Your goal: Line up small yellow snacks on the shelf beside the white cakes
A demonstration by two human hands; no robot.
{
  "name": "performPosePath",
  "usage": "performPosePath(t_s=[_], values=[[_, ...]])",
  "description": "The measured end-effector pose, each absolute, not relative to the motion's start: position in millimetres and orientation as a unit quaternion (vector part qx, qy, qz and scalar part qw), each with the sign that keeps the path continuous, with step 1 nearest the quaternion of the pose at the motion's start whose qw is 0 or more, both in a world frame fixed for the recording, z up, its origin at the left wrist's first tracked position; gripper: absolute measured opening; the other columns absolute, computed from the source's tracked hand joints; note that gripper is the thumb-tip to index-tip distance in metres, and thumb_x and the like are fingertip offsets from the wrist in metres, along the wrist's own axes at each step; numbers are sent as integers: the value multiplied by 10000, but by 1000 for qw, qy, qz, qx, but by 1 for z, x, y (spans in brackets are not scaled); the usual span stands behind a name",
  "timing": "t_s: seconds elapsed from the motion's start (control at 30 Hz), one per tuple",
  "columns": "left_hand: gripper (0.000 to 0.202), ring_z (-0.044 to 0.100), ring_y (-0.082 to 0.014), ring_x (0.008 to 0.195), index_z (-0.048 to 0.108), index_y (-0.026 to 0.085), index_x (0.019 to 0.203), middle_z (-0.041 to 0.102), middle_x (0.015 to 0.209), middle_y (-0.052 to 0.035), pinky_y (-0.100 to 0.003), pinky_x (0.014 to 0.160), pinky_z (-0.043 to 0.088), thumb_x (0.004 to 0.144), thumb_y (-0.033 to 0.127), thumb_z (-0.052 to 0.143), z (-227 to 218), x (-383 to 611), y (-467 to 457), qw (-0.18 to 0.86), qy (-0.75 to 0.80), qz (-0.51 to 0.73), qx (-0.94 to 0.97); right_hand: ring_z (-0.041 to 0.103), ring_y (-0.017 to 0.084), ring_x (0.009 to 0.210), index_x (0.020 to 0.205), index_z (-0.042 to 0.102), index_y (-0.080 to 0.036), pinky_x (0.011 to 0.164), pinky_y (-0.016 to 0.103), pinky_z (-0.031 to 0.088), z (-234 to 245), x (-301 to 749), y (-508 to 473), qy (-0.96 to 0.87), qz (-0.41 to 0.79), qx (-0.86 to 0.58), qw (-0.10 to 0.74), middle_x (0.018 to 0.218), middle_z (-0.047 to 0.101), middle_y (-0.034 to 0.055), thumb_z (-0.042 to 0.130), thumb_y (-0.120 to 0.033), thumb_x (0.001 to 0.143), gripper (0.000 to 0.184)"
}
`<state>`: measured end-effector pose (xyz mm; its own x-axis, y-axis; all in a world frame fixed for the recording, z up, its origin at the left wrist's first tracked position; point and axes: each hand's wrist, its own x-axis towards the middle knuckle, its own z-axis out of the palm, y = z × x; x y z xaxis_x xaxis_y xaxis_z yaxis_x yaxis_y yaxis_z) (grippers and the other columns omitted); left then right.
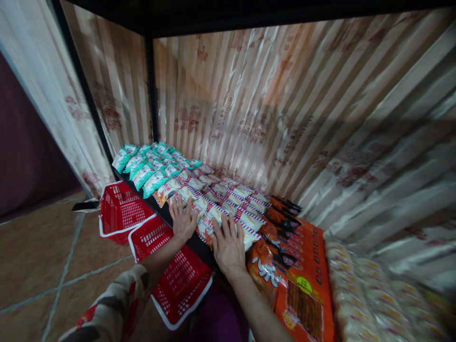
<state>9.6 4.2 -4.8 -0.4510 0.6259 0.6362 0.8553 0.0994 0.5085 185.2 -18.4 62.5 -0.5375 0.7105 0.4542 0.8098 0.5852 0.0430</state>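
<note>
Rows of white snack packets with red-and-blue striped edges [233, 202] lie on a low black shelf [194, 243]. My left hand [183, 219] rests flat on the front packets, fingers spread. My right hand [228, 244] lies flat on the packets just to the right, fingers stretched out. Neither hand grips anything. Teal-and-white packets [145, 166] fill the shelf's left end. Orange snack bags [294, 266] lie to the right of my right hand.
Two red plastic baskets [121, 210] [176, 280] sit on the tiled floor in front of the shelf. Striped patterned cloth [270, 104] lines the back and sides. Pale packets [359, 289] lie at the far right. A dark shelf board hangs overhead.
</note>
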Motion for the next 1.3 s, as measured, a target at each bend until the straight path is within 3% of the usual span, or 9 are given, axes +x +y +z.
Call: performPosePath(t_s=[0.23,0.4,0.7,0.93,1.3], values=[[532,-29,-314,1407,308,218,1415,67,1545,-93,-553,1106,132,908,370,369,-2,7,2,113,-760,-426,-478,214,273,1377,1308,492,-218,1086,491,196,67,186,-22,-872,-150,-405,229,1451,364,93,445,-306,900,419],[540,28,-329,1406,325,172,1410,76,1537,-137,-535,1106,143,911,373,363,4,-19,13,120,-790,-442,-408,189,289,1383,1310,489,-229,1078,500,211,64,188,-23,-876,-149,-396,231,1458,351,93,458,-318,896,425],[551,214,-341,1370,395,174,1378,336,1450,-170,-538,1087,205,899,447,376,-1,-46,34,105,-823,-380,-409,203,293,1379,1324,470,-240,1075,510,213,54,188,-16,-875,-142,-401,231,1459,351,87,461,-315,894,436],[567,192,-343,1377,352,159,1400,302,1466,-174,-540,1088,211,911,445,338,4,-42,32,83,-824,-368,-422,175,293,1387,1353,428,-224,1078,525,187,48,188,-11,-878,-150,-401,215,1484,296,96,456,-246,887,467],[591,155,-345,1386,361,105,1389,242,1485,-200,-523,1101,193,905,443,355,-3,-44,33,101,-806,-398,-425,188,286,1385,1348,437,-237,1090,512,176,50,187,-14,-877,-127,-409,217,1476,318,87,462,-340,893,467]])
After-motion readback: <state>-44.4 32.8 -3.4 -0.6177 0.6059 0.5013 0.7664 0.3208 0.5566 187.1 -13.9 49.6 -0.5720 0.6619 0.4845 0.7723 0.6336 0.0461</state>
